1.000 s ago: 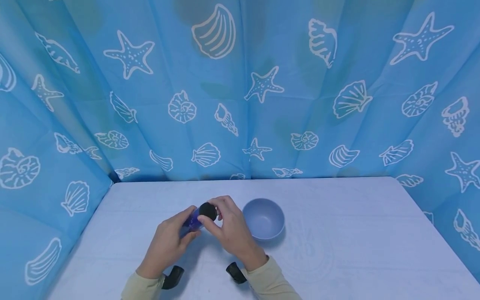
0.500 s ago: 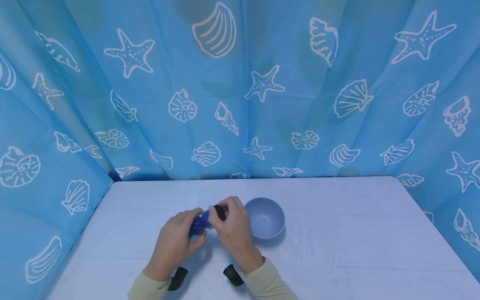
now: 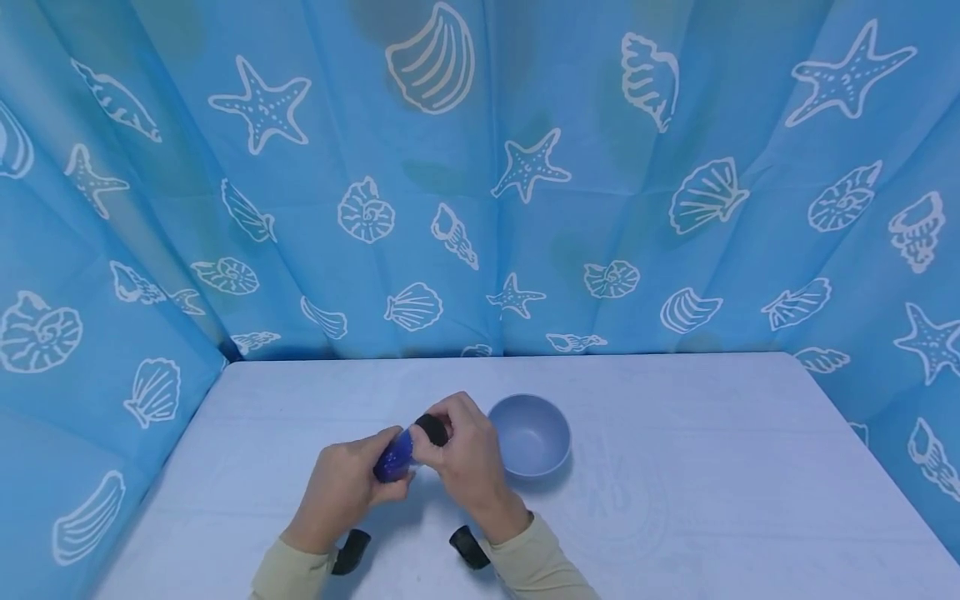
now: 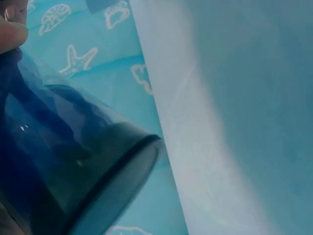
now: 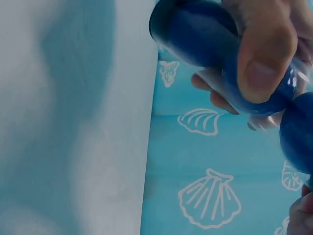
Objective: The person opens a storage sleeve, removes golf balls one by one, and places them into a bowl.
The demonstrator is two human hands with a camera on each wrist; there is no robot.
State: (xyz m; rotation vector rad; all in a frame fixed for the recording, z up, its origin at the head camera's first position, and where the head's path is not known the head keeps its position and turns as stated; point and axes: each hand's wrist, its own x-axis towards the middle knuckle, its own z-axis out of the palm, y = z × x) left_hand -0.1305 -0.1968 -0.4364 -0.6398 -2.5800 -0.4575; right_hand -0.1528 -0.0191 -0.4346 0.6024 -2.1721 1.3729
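Observation:
Both hands hold a clear plastic tube [image 3: 395, 457] with blue balls inside, above the table left of the bowl. My left hand [image 3: 337, 487] grips its lower left end, thumb underneath. At the upper right end, a black cap [image 3: 432, 429] shows between the thumb and fingers of my right hand [image 3: 468, 454]. Seen from the right wrist, the right thumb [image 5: 264, 73] presses along the tube's side over a blue ball [image 5: 298, 132]. The left wrist view has the tube [image 4: 58, 137] up close, ending in a dark rim.
A round blue-violet bowl [image 3: 528, 437] stands just right of my right hand. The table [image 3: 712, 467] has a white cover. Behind and beside it hangs a blue curtain [image 3: 465, 200] with white seashells and starfish. Black wrist mounts [image 3: 470, 547] sit beneath both wrists.
Hands and tube have shifted slightly right, and the tube's angle has changed. The black cap faced the camera more squarely a second ago. Both hands keep their grip; the bowl stays put.

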